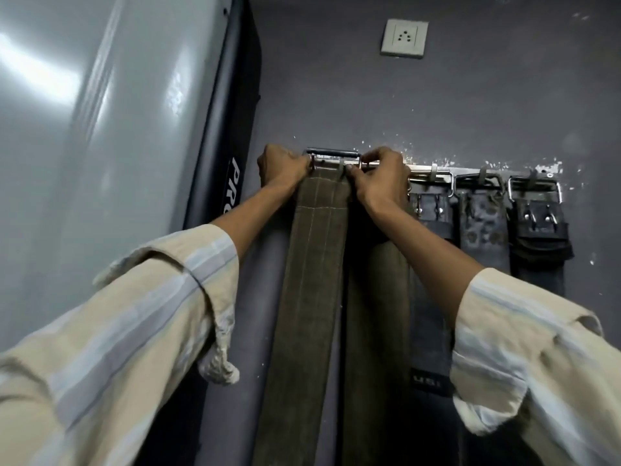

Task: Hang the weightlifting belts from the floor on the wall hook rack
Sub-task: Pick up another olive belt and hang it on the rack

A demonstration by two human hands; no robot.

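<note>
Five belts hang along one wall rack (470, 171). Both hands pinch the buckle (334, 158) of the olive belt (312, 264) at the rack's left end: left hand (282, 168) curled on its left side, right hand (379, 178) on its right.

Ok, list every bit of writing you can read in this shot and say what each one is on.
"PR": white letters running up the dark pad leaning left of the belts; the sleeve hides the rest of the word.
"USI": small label low on the dark belt beside the right arm; blurred, so this reading is unsure.
The wall socket, the olive belt and the hook rack show no writing.
</note>
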